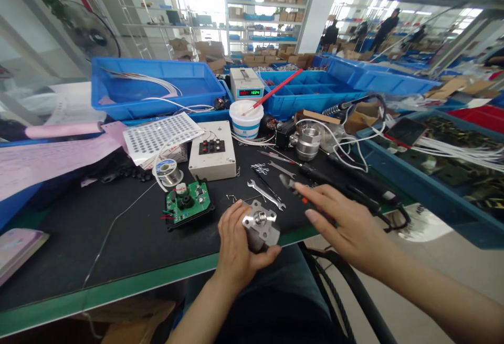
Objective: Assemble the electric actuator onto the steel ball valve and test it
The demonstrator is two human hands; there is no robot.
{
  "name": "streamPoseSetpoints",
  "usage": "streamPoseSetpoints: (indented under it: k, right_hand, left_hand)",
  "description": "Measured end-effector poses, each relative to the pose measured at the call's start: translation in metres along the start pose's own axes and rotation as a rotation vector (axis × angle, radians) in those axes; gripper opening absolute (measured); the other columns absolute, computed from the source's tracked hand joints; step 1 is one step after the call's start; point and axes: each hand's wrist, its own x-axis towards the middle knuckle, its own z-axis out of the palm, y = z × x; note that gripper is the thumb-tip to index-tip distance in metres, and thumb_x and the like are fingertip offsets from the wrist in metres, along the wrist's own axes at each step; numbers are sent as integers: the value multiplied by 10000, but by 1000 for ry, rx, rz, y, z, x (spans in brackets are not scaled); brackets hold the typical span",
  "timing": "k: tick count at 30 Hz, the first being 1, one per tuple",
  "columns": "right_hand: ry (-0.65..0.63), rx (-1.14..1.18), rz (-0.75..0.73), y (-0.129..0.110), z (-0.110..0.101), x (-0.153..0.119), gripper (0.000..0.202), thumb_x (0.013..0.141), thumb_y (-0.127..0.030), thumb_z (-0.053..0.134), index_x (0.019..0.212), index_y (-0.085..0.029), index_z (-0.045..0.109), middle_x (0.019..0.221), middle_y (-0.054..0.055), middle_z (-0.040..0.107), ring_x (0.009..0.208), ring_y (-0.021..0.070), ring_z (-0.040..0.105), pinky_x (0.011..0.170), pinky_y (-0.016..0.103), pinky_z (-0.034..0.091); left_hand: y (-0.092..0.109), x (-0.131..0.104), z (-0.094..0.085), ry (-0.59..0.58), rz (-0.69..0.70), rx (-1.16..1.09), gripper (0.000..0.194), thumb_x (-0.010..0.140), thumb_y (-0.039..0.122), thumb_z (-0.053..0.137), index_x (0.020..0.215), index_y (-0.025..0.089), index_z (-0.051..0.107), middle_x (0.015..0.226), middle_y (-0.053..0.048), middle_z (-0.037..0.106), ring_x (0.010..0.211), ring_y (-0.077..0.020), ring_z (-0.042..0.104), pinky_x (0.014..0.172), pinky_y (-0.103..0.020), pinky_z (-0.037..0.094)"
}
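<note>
My left hand (236, 244) is wrapped around a silvery metal valve body (260, 223), held at the table's front edge with its flange facing up. Bolt holes and a central stem show on the flange. To the right, my right hand (346, 223) has its thumb and forefinger around a hand tool (296, 187) with a grey metal head and a dark, orange-marked handle. The tool's kind is unclear, as it is blurred and partly covered. Between the hands and the clutter behind lie an open-end wrench (265, 194) and a smaller wrench (282, 169).
A green circuit board (189, 199) in a black housing sits left, near a solder spool (169, 172) and a switch box (212, 152). Behind stand a white tub (246, 118), a power supply (247, 84) and blue bins (157, 89). A steel ball valve (308, 142) and cables are right.
</note>
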Motion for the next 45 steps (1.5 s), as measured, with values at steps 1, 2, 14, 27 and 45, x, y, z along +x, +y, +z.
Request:
streamPoseSetpoints:
  k: [1,2,14,27,45]
  right_hand:
    - [44,33,20,2,-2,-2,420,950,-293,384,1368,-253,393,1091,77,565,961,181,594,770,294,520]
    - [58,69,27,4,-1,-4,421,947,-285,392,1368,-259,391,1113,74,562,988,178,587,783,284,518]
    - [-85,306,19,15,42,-28,400,912,-240,439,1310,-280,445,1074,62,578,939,164,605,778,292,539]
    - [-101,324,25,16,43,-40,427,901,-251,458,1320,-317,409,1106,58,562,954,170,600,765,291,532]
    - [-43,330,3,26,53,-37,442,866,-241,494,1301,-302,447,1109,60,584,937,173,620,746,274,550]
  left_hand:
    - [0,0,0,-4,15,-12,700,733,531,614,1240,118,365,1081,-156,548,1133,-343,492,919,-504,416]
    - [-1,-1,0,-10,28,-19,696,738,531,613,1239,116,367,1083,-156,549,1145,-340,484,942,-508,401]
    - [0,-4,6,-53,105,27,728,706,535,658,1223,102,384,1031,-146,596,1132,-302,474,1024,-488,316]
    - [1,-5,4,-52,90,44,698,734,567,620,1233,143,376,1017,-127,605,1109,-293,498,989,-484,362]
    - [-8,-4,3,-101,38,-90,613,771,618,545,1191,183,441,1002,-109,623,1116,-287,519,985,-510,393]
